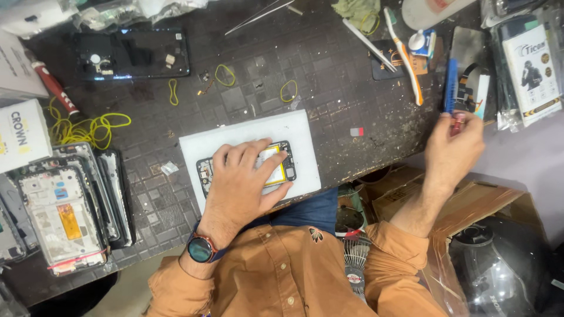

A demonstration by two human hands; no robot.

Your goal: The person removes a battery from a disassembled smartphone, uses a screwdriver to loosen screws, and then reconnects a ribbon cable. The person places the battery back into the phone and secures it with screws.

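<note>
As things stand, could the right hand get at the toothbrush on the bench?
Probably yes: the right hand, pinching a small red thing, is just right of the toothbrush, which lies uncovered, nothing between them.

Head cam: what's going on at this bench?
A person in an orange shirt presses the left hand flat on an opened black phone with a yellow battery, lying on a white rectangular mat. The right hand pinches a small red object at the bench's right edge. A stack of stripped phone frames sits at left.
</note>
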